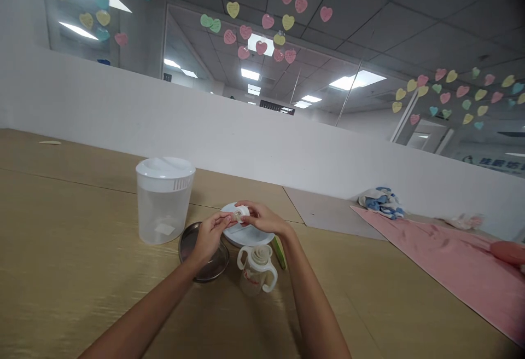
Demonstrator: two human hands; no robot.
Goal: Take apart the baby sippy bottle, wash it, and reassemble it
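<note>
The surface (74,260) extends to a far edge along a white wall (229,134); its near edge is outside the view. From left to right: a clear bucket (162,206) with a white lid stands upright, toward the far edge from a metal dish (187,239). The left hand (209,236) is above the dish, its fingertips pinching the left side of a small white cap (243,211). The cap is held in front of the white plate (246,237) and forms a short, ring-like part; the side visible in the view faces left and toward the near edge, but its exact axis cannot be determined. The two-handled bottle (251,281) is between the forearms, nearer the near edge than the hands and slightly right of the cap. Its long axis is approximately vertical, top upward, with one handle pointing left and the other right. The right arm (309,288) is the nearer of the two to the bottle. The right hand (264,218) grips the cap from the right. A green strip (279,253) lies just beside the plate, its long axis running from the far edge toward the near edge.
</note>
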